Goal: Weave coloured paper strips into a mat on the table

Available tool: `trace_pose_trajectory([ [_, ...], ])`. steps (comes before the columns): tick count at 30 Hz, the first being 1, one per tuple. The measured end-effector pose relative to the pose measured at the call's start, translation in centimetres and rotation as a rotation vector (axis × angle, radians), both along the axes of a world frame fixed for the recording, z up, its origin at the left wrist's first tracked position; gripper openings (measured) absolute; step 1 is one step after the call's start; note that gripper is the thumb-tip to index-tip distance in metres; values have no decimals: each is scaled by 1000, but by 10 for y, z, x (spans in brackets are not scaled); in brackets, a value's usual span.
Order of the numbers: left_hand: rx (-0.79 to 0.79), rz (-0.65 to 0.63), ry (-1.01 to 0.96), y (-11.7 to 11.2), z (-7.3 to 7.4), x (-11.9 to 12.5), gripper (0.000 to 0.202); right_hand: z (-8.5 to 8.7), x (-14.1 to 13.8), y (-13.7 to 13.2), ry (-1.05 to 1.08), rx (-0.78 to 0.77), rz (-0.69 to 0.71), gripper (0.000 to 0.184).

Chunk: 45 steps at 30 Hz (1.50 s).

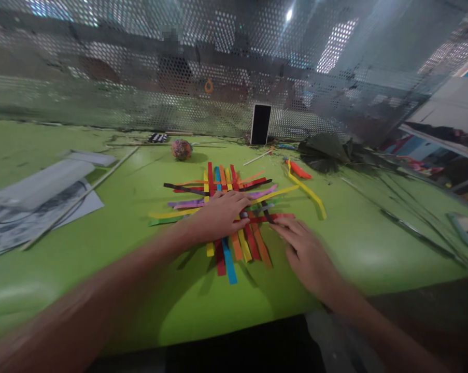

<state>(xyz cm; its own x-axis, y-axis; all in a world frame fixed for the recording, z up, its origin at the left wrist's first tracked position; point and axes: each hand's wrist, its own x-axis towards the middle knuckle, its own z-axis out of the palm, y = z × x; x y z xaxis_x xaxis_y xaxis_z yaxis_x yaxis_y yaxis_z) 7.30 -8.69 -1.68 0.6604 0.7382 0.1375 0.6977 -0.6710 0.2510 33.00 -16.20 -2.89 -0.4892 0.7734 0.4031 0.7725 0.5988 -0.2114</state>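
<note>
A mat of coloured strips (229, 254), woven over and under with loose ends on all sides, lies on the green table. Across its middle rests my left hand (224, 210), palm down with fingers stretched out, hiding the centre of the weave. My right hand (296, 235) is at the mat's right side, its thumb and fingers pinched on the end of a black strip (267, 212). A red strip (284, 216) runs close by the same fingertips. Yellow strip ends (288, 191) stick out just above.
A yellow strip (315, 197) and an orange-red piece (299, 170) lie beyond the mat. Farther back are a multicoloured ball (181, 149), an upright phone (260, 124) and dark leaves (323, 151). Papers (78, 207) and a stick (101, 178) are left; a knife (416, 233) is right.
</note>
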Motion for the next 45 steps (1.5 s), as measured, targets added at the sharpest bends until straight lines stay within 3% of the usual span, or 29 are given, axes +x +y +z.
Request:
trace_pose_trajectory([
  [8, -25, 33, -1, -2, -1, 2, 48, -2, 5, -1, -10, 34, -28, 61],
  [17, 10, 4, -13, 2, -5, 1, 40, 0, 2, 2, -5, -19, -33, 60],
  [38, -1, 19, 28, 0, -2, 1, 43, -5, 2, 0, 107, -46, -119, 50],
  [45, -1, 7, 19, 0, -1, 0, 44, 7, -7, 10, 82, -106, -47, 40],
])
